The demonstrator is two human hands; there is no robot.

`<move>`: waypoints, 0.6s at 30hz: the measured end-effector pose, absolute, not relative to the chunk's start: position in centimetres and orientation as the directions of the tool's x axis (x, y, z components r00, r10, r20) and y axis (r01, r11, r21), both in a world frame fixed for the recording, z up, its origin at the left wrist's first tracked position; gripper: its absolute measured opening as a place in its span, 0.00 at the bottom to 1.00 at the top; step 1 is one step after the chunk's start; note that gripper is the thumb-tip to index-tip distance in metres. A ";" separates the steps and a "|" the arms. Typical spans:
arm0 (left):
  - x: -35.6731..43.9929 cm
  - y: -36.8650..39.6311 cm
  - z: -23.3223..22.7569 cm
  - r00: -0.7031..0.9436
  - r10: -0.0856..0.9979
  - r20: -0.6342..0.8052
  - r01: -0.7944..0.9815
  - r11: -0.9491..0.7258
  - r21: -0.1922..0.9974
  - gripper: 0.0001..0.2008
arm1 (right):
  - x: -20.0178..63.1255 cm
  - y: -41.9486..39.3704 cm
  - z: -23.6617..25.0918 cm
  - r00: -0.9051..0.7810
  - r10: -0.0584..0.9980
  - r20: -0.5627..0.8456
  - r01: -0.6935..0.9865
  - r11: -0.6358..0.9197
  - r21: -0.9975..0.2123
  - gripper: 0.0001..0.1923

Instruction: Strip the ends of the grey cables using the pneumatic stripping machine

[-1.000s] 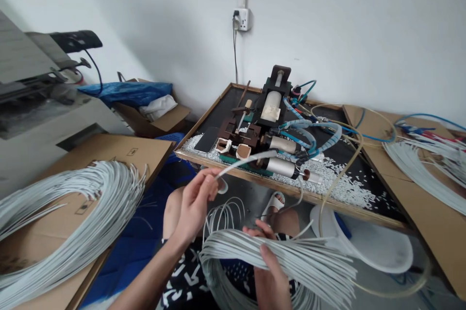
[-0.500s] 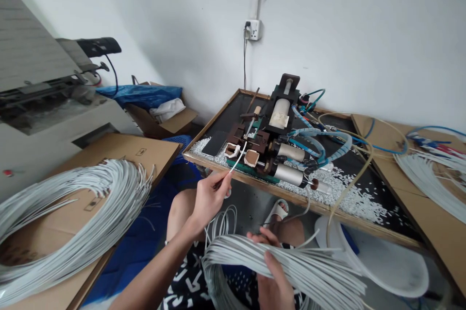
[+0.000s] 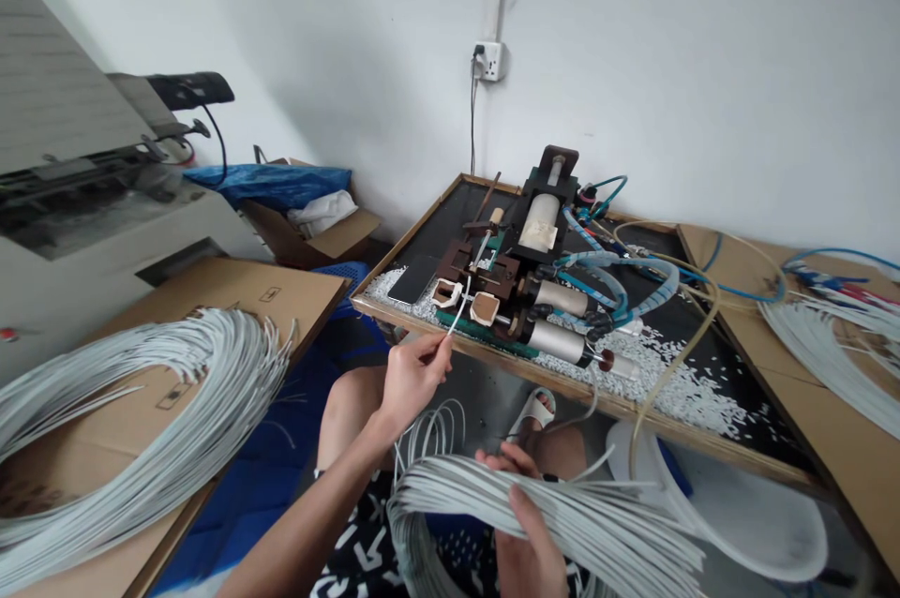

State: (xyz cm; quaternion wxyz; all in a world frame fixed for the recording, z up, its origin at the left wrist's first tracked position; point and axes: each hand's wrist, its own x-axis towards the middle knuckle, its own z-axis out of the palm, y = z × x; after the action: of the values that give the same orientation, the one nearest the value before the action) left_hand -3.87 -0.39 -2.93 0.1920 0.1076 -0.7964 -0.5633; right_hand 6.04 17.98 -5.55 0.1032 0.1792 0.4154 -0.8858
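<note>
My left hand [image 3: 412, 376] pinches the end of one white cable [image 3: 458, 309], whose tip reaches into the gap between two small white-rimmed holders on the pneumatic machine [image 3: 524, 275]. My right hand [image 3: 524, 537] grips a thick bundle of white cables [image 3: 562, 514] lying across my lap. The machine sits on a wooden-framed black tray [image 3: 414, 228] strewn with small white insulation bits [image 3: 675, 387].
A large coil of white cables [image 3: 141, 411] lies on cardboard at the left. More white cables [image 3: 830, 354] rest on cardboard at the right. A phone [image 3: 410, 277] lies on the tray. A white basin [image 3: 745, 500] sits under the table. A grey machine [image 3: 84, 204] stands at far left.
My left hand swung the single cable from pointing right to pointing up and pushed its tip into the machine. My right hand kept hold of the bundle.
</note>
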 end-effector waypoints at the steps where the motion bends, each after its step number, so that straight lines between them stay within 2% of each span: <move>1: -4.0 -0.4 -2.9 -0.903 -0.392 0.173 0.040 0.325 0.945 0.19 | 6.0 18.0 -5.6 -0.916 -0.041 -0.400 0.334 -0.631 -0.700 0.19; 7: -4.6 -0.5 -2.7 -0.891 -0.432 0.140 0.027 0.257 0.966 0.18 | 6.1 18.1 -6.0 -0.917 -0.041 -0.397 0.328 -0.646 -0.689 0.17; 18: -4.6 -0.5 -2.4 -0.893 -0.431 0.129 0.041 0.207 0.977 0.19 | 6.2 18.1 -5.7 -0.904 -0.063 -0.423 0.353 -0.666 -0.657 0.17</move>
State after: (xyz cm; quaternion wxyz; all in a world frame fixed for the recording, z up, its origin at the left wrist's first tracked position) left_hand -4.62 -0.46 -2.35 0.1915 0.1294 -0.7530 -0.6161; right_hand 6.23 18.08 -5.68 0.1165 0.1854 0.3917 -0.8937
